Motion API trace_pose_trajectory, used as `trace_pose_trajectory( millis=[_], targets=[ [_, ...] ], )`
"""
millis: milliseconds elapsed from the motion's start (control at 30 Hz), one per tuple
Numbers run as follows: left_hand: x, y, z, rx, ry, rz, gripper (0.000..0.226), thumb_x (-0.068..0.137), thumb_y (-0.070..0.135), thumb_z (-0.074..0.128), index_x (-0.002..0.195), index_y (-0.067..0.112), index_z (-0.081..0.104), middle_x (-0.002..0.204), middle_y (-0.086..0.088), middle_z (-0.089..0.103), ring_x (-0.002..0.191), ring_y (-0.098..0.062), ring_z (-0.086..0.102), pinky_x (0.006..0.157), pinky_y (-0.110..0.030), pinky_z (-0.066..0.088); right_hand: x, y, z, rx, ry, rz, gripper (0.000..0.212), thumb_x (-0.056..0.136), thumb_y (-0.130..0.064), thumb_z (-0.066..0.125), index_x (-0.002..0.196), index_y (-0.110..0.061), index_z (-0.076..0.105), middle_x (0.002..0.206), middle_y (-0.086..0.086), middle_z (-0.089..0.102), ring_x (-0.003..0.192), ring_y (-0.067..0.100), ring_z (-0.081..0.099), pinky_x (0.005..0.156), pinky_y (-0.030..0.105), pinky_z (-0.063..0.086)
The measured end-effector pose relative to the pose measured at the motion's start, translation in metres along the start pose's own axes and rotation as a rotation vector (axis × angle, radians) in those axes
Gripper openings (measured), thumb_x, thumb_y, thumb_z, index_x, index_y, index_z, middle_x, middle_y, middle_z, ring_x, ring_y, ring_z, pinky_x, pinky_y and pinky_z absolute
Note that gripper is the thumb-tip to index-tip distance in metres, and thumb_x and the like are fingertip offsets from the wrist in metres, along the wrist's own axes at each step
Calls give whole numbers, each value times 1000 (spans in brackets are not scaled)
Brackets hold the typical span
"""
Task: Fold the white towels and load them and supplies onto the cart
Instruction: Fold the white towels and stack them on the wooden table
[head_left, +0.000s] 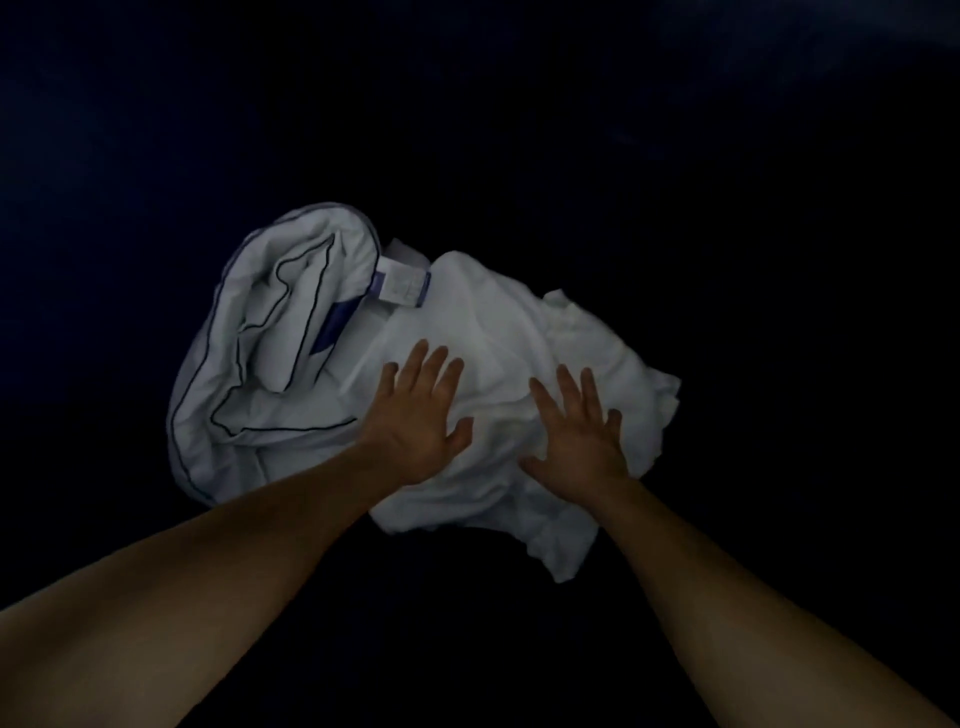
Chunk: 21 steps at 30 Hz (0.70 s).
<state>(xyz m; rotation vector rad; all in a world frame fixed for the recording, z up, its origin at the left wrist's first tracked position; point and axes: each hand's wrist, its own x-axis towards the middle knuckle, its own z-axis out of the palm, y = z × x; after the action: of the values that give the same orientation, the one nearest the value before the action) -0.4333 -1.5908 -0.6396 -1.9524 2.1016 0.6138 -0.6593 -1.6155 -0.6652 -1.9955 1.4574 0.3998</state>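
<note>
A crumpled white towel (498, 322) lies in a heap on a very dark surface at the middle of the view. My left hand (415, 415) lies flat on its left part, fingers straight and spread. My right hand (576, 431) lies flat on its right part, fingers spread as well. Neither hand grips the cloth. Under the towel's left side sits a white pillow or padded cover with dark piping (270, 332) and a sewn label (402, 283). No cart shows in the frame.
The scene is very dark; the surface (779, 260) around the white pile looks black or deep blue and nothing else can be made out on it.
</note>
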Motion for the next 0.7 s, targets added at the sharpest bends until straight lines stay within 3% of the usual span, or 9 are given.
trace_pose_trajectory(
  millis=[100, 200, 267, 333, 433, 500, 567, 633, 700],
  targets=[
    [20, -15, 33, -61, -14, 40, 89, 85, 65, 6, 157, 14, 13, 165, -8, 10, 152, -25, -2, 121, -45, 2, 51, 8, 43, -12, -57, 31, 110, 83, -56, 67, 152, -42, -18, 157, -2, -37, 144, 28, -33, 114, 68, 6],
    [30, -24, 61, -114, 29, 108, 75, 94, 54, 35, 153, 8, 28, 161, -12, 23, 152, -29, 10, 120, -49, 12, 88, 12, 82, -27, -57, 38, 125, 76, -52, 76, 144, -49, -29, 145, -5, -53, 141, 30, -37, 109, 74, 15],
    [35, -27, 74, -115, 64, 154, 69, 95, 47, 45, 149, 5, 37, 158, -16, 31, 150, -33, 19, 119, -52, 19, 107, 10, 100, -43, -22, 59, 136, 69, -54, 81, 140, -51, -35, 145, -4, -54, 142, 32, -34, 106, 76, 20],
    [40, -30, 81, -110, 80, 187, 68, 94, 47, 41, 145, 2, 43, 154, -18, 37, 147, -36, 27, 117, -55, 24, 123, 7, 115, -33, 37, 48, 134, 66, -59, 81, 146, -48, -26, 151, 0, -47, 145, 36, -27, 103, 75, 24],
    [47, -32, 89, -122, 114, 216, 69, 92, 46, 39, 142, 0, 48, 151, -20, 41, 144, -38, 32, 115, -56, 28, 138, -3, 127, 20, 153, 39, 102, 70, -56, 79, 153, -35, 23, 163, 12, -19, 148, 44, -9, 97, 67, 38],
    [49, -32, 91, -142, 156, 220, 66, 92, 43, 45, 140, -2, 49, 150, -21, 42, 143, -39, 32, 114, -55, 28, 141, -6, 125, 88, 293, 10, 55, 79, -33, 79, 128, -17, 60, 161, 21, 17, 143, 51, 17, 87, 62, 46],
    [47, -31, 89, -149, 168, 207, 65, 91, 37, 60, 141, -2, 47, 151, -21, 40, 144, -40, 31, 114, -55, 28, 134, -8, 120, 123, 376, -75, 19, 79, -6, 73, 98, -3, 70, 142, 26, 47, 123, 56, 42, 78, 57, 50],
    [42, -29, 83, -147, 153, 198, 71, 87, 34, 69, 143, -2, 45, 152, -22, 39, 145, -40, 29, 114, -57, 27, 120, -11, 110, 132, 351, -169, 14, 71, 11, 67, 83, 3, 68, 111, 28, 63, 99, 53, 55, 72, 53, 51],
    [33, -27, 70, -164, 108, 185, 81, 85, 40, 71, 148, 0, 37, 156, -20, 33, 148, -38, 21, 115, -59, 23, 102, -15, 94, 175, 287, -176, 11, 73, 10, 64, 83, 4, 66, 95, 26, 62, 91, 46, 57, 75, 46, 48]
  ],
)
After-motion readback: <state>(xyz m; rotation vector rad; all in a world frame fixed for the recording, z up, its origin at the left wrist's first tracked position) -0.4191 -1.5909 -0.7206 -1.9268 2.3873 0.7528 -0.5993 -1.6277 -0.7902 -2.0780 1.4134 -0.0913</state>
